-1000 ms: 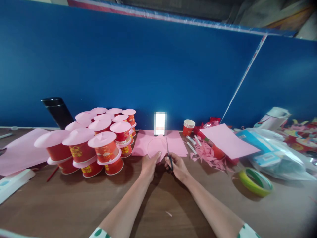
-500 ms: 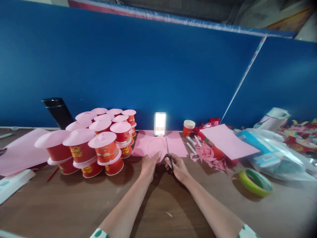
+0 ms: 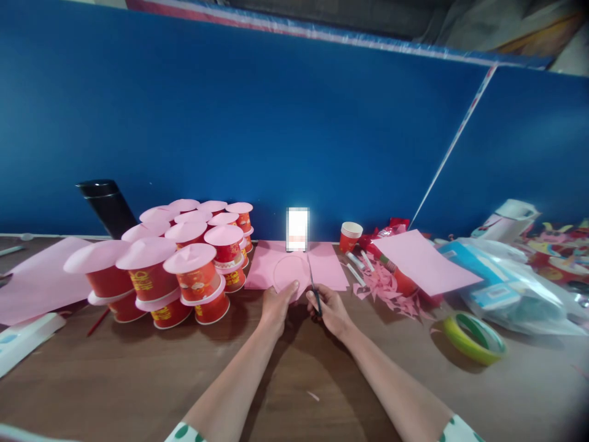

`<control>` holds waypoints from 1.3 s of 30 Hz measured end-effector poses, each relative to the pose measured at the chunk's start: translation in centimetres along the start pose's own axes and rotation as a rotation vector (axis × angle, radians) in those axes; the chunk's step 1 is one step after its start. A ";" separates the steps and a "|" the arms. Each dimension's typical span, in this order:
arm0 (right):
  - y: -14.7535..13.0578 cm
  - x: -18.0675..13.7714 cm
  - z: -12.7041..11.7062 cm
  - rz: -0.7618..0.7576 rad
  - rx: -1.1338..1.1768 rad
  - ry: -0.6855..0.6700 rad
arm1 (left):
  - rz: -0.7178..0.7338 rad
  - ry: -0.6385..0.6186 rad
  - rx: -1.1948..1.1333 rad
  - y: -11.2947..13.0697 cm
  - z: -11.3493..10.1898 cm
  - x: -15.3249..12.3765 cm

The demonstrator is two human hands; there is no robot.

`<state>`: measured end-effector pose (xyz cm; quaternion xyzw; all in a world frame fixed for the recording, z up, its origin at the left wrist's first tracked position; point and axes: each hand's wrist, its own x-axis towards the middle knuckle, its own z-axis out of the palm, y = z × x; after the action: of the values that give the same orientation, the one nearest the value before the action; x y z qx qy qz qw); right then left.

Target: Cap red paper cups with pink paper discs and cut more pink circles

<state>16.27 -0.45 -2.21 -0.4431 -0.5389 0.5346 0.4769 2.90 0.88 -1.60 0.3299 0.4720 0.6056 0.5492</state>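
Note:
In my left hand (image 3: 278, 307) is a piece of pink paper (image 3: 291, 273) with a circle outline on it, pinched under the thumb. My right hand (image 3: 327, 307) is closed around the dark handles of a pair of scissors (image 3: 315, 291). The blades point away from me along the right side of the circle. Behind and below lie more pink sheets (image 3: 261, 264) against the blue partition; the held paper blends into them, so its outer edge is hard to make out. A bright phone-like screen (image 3: 297, 230), blurred out, stands at the back of the sheets.
Left stand stacked red paper cups (image 3: 197, 282) with pink paper cone tops, and a black flask (image 3: 107, 209). Right are a cup stack (image 3: 351, 236), white markers (image 3: 356, 275), pink scraps (image 3: 386, 288), a yellow-green tape roll (image 3: 476, 339) and a plastic bag (image 3: 519, 288). A blue partition (image 3: 294, 123) rises behind.
Almost nothing differs. Both hands keep their places on the paper and the scissors, with only a very slight shift of the whole view.

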 end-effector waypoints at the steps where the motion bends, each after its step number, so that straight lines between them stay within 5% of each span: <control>1: 0.0 0.0 0.0 0.003 0.004 -0.001 | -0.004 0.001 -0.001 0.0 0.0 0.0; 39: 0.3 0.2 -0.2 -0.011 -0.019 -0.006 | 0.002 0.021 0.005 -0.1 -0.1 0.1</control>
<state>16.47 -0.24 -2.50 -0.4430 -0.5479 0.5283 0.4737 2.86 0.99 -1.75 0.3250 0.4790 0.6085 0.5429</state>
